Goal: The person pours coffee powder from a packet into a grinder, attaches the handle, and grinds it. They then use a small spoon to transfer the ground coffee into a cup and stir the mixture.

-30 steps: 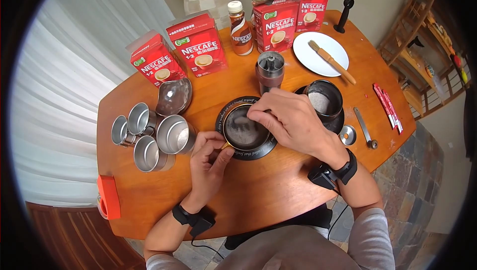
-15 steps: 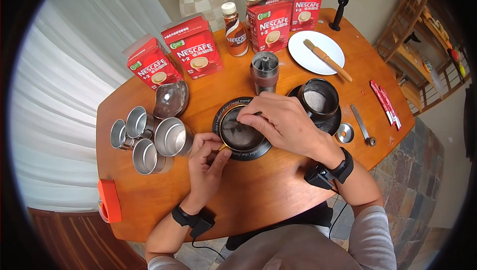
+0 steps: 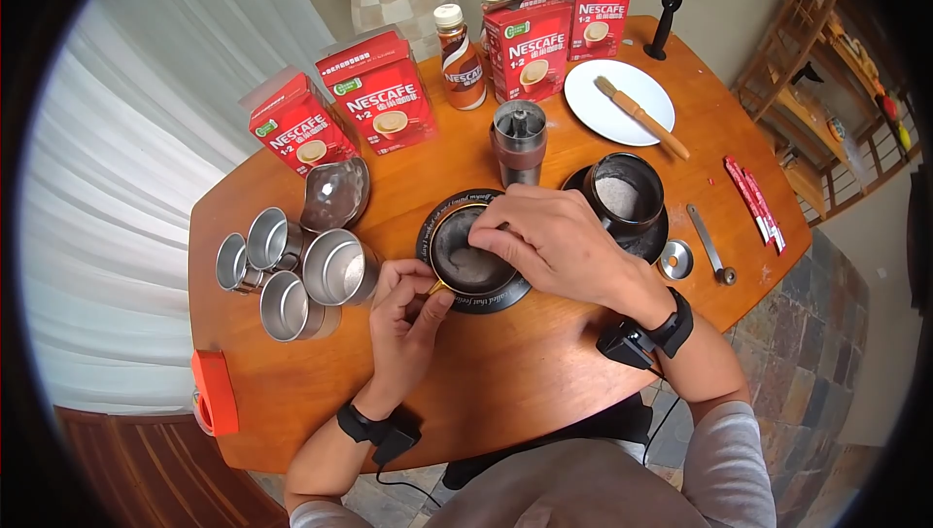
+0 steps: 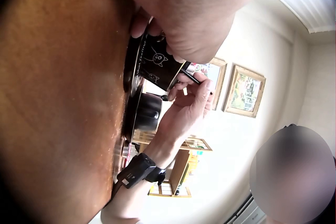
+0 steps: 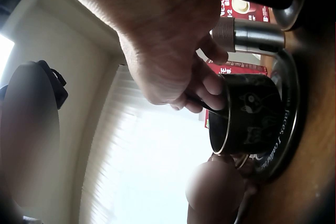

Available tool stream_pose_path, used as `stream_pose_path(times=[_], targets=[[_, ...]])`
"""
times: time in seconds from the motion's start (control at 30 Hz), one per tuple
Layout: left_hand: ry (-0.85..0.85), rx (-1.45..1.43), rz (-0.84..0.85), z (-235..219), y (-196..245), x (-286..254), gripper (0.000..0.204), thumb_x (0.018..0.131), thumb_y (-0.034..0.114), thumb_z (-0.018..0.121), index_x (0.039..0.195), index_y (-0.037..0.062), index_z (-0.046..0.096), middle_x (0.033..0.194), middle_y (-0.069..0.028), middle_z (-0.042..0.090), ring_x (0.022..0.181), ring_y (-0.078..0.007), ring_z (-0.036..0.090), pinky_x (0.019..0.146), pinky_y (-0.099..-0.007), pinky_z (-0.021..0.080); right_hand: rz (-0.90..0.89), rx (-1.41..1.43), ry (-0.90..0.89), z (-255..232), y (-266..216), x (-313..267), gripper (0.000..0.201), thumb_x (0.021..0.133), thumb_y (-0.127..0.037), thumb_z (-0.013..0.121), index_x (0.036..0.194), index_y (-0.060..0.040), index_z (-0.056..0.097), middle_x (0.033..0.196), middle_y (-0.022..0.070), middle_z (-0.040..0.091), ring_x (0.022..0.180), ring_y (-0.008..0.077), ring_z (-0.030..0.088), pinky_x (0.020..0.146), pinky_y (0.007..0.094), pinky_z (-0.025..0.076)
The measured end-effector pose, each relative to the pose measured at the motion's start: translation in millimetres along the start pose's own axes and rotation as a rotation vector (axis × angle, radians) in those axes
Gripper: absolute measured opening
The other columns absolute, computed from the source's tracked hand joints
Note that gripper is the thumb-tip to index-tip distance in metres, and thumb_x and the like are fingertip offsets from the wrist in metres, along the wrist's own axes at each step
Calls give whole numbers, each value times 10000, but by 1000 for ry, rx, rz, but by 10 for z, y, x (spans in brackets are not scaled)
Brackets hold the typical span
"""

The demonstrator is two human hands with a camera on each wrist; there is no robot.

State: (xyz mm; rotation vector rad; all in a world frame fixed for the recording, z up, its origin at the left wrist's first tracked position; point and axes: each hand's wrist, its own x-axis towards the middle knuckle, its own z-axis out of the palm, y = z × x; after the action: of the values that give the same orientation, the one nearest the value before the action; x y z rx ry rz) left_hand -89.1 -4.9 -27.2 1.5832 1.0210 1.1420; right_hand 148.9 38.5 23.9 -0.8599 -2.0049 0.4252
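A black cup [image 5: 255,111] with a gold rim and white cat drawings stands on a black saucer [image 3: 501,300] printed with white words. Greyish powder or froth coats the inside in the head view. My left hand [image 3: 400,312] pinches the cup's gold handle [image 3: 439,286] between thumb and fingers. Above the opening, my right hand [image 3: 569,238] pinches a thin dark utensil [image 4: 190,76], which slants down over the rim. Its lower end is hidden inside the cup.
A coffee grinder [image 3: 520,144] stands just behind the saucer. To the left are several steel cups [image 3: 335,270]; to the right, a second black cup [image 3: 637,219] with whitish powder. Behind are red Nescafe boxes [image 3: 384,105] and a white plate [image 3: 593,105] with a brush [image 3: 646,120].
My right hand has shifted slightly over the cup, and the pattern of the powder or froth inside looks different. The left hand keeps its grip on the handle.
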Motion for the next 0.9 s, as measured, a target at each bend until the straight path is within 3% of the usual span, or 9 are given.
stream_pose_path(times=[0.1,0.2,0.4,0.5,0.6,0.7,0.8,0.9], targets=[[0,8,-4,-7,-19,-1,80,1013,6,687,1050,-52,647,1206,-40,501,894,-81,622,755,-218,526,-12,-7,51,-14,-34,18,118,979,-148,716,963,-31,719,860,127,698,755,323,662,662,403,524],[1,10,-8,-7,-10,-1,82,1013,8,687,1050,-51,644,1204,-41,502,894,-81,621,759,-219,528,49,-16,-67,-43,-57,17,113,978,-131,714,965,-20,724,856,131,700,751,324,664,666,396,526],[3,14,-5,-3,-23,-2,85,1012,13,691,1044,-53,647,1202,-42,507,894,-83,624,753,-220,531,43,40,82,70,-6,-10,135,985,-137,709,997,-8,746,882,131,723,758,314,681,668,379,535],[3,-20,-39,-1,4,4,87,1012,15,692,1044,-54,650,1205,-43,509,894,-84,627,751,-221,534,86,4,-53,27,-18,-21,144,985,-143,711,1017,-9,753,882,126,731,763,306,690,672,372,539],[1,17,-6,-2,-23,-3,90,1013,18,692,1045,-55,651,1208,-43,510,895,-84,627,752,-222,537,156,22,10,14,-23,-12,145,979,-144,715,1015,-10,756,865,124,729,758,305,690,669,375,538],[-3,8,-12,-2,-35,-3,92,1014,17,691,1046,-58,649,1209,-46,511,892,-85,627,752,-224,540,138,37,60,54,-15,-19,143,979,-146,711,1001,-12,757,857,124,728,749,305,687,664,380,536],[-5,10,-15,-12,-35,0,90,1011,10,691,1052,-58,648,1210,-47,510,896,-88,628,753,-228,541,101,18,-43,22,-29,-14,142,973,-145,714,995,-12,758,850,126,721,743,304,684,658,383,532],[-11,38,-7,-9,-16,-9,87,1006,-1,692,1054,-57,647,1212,-47,508,902,-89,626,754,-226,540,82,-3,20,1,-46,-4,144,968,-157,724,996,-17,750,850,123,714,738,311,676,659,387,530]])
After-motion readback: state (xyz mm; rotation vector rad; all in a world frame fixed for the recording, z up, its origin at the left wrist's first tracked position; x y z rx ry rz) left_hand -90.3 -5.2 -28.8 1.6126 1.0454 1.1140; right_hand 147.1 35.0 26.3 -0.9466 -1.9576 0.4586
